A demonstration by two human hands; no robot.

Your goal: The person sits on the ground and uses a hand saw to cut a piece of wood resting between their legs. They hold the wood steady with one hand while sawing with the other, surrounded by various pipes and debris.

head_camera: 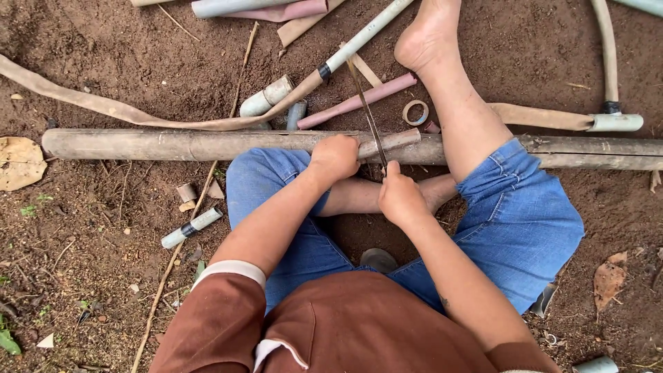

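jeans [525, 214] blue | shirt [359, 324] brown (white trim) | pipe [359, 102] pink

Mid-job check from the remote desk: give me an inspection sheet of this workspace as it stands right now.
Surface: bare brown soil with twigs and dry leaves.
Job's things: a long pole lies across the ground; a thin saw blade stands tilted against it, beside a short pale pipe piece lying on the pole.
Clutter: a pink tube, pale pipe offcuts, a tape ring, a flat tan hose.
Grippers: left hand grips the pole and pipe piece; right hand holds the blade's lower end.
Cables: nothing seen.
Surroundings: the person sits on the ground in blue jeans, bare foot stretched over the pole.
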